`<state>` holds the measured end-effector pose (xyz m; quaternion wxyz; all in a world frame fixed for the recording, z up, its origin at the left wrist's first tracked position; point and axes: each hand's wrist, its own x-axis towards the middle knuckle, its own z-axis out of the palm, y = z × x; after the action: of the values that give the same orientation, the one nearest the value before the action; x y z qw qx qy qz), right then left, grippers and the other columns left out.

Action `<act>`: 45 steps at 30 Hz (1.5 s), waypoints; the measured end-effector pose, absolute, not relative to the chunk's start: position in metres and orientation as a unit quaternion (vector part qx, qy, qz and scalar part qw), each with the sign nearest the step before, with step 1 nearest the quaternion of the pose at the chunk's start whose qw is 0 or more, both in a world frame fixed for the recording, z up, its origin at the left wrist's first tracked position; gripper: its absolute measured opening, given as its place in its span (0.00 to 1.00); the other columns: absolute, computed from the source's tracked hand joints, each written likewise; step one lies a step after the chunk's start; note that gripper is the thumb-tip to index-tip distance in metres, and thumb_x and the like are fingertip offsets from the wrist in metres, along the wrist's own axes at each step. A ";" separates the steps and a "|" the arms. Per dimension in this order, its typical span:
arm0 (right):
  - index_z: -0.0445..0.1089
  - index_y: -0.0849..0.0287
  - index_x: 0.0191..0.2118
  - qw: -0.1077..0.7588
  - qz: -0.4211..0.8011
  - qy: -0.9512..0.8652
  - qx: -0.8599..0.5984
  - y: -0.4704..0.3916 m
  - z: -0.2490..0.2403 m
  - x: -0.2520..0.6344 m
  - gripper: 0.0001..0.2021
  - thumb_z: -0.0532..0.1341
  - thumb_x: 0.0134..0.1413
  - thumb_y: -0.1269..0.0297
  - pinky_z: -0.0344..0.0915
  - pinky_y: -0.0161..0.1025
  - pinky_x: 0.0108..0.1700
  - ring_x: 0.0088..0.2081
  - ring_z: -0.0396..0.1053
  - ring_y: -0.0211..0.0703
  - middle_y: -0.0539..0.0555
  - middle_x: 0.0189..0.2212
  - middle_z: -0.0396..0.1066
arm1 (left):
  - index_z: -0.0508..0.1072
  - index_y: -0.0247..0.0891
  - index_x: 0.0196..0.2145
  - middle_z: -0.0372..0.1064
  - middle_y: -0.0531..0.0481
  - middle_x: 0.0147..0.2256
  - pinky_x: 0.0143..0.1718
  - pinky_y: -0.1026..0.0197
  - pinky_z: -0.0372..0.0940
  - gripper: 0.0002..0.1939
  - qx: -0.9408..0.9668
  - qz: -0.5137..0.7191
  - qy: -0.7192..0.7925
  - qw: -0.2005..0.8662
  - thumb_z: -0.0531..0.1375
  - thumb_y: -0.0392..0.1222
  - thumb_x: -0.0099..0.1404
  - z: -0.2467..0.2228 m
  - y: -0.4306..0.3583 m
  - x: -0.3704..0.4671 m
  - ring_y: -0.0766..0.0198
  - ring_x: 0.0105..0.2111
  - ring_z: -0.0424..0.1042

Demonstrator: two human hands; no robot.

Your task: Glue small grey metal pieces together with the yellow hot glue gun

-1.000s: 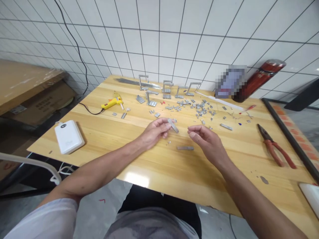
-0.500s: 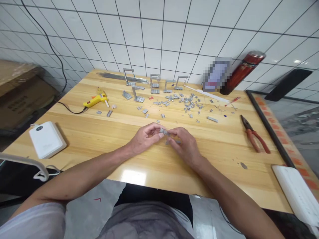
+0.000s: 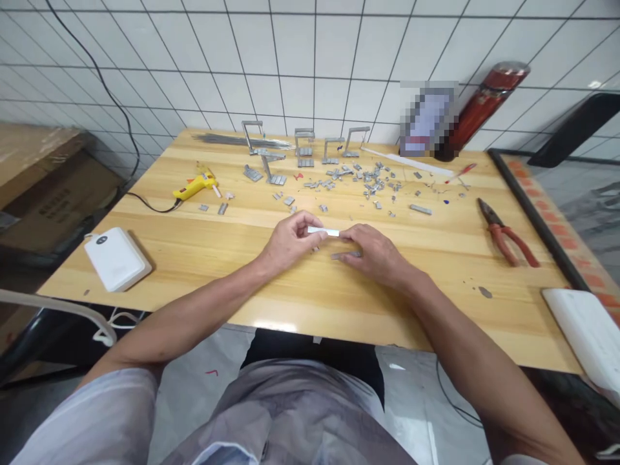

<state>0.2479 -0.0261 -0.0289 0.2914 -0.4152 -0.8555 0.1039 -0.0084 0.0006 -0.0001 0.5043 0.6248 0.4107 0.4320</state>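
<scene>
My left hand [image 3: 289, 245] is closed, pinching a short flat metal strip [image 3: 323, 232] between thumb and fingers; its top face shines white. The index fingertip of my right hand [image 3: 380, 253] is at the right end of that strip. Along the right thumb runs a second grey metal strip [image 3: 343, 256], partly covered by the hand; it seems to be held there. A small grey piece [image 3: 315, 249] shows just below my left thumb. Beyond the hands, small grey metal pieces [image 3: 375, 184] lie scattered.
Several small grey metal stands [image 3: 275, 174] stand near the tiled wall beside thin rods [image 3: 232, 140]. A yellow glue gun [image 3: 196, 186] and white power bank [image 3: 119, 259] are left. Right are pliers [image 3: 506, 236], a red flask [image 3: 484, 110] and a white box [image 3: 581, 329].
The piece between my fingers has turned, so its flat face now catches the light. My right fingers have moved slightly apart from the left ones. The view has shifted slightly.
</scene>
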 end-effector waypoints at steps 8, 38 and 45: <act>0.80 0.54 0.39 0.262 0.176 -0.843 -0.435 -0.024 -0.020 0.250 0.04 0.67 0.65 0.69 0.71 0.49 0.50 0.43 0.77 0.52 0.57 0.39 0.81 | 0.73 0.38 0.33 0.76 0.56 0.28 0.34 0.64 0.66 0.27 0.526 0.436 0.363 0.634 0.84 0.49 0.48 0.004 -0.005 -0.001 0.70 0.26 0.71; 0.82 0.53 0.38 0.415 0.321 -0.701 -0.483 -0.036 0.012 0.233 0.06 0.72 0.61 0.57 0.71 0.42 0.39 0.33 0.71 0.43 0.51 0.32 0.81 | 0.85 0.40 0.44 0.85 0.47 0.42 0.45 0.57 0.73 0.19 0.594 0.392 0.353 0.608 0.77 0.56 0.63 -0.010 -0.009 -0.001 0.60 0.39 0.80; 0.82 0.52 0.40 0.422 0.197 -0.759 -0.455 -0.040 0.010 0.233 0.05 0.67 0.66 0.66 0.72 0.45 0.42 0.34 0.74 0.46 0.53 0.34 0.81 | 0.86 0.40 0.44 0.86 0.45 0.44 0.48 0.55 0.75 0.21 0.602 0.407 0.357 0.587 0.79 0.57 0.61 -0.012 -0.009 -0.002 0.58 0.42 0.82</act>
<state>0.2331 -0.0400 0.0105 0.4217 -0.4549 -0.7592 0.1970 -0.0016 -0.0093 -0.0118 0.5873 0.6018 0.3568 0.4069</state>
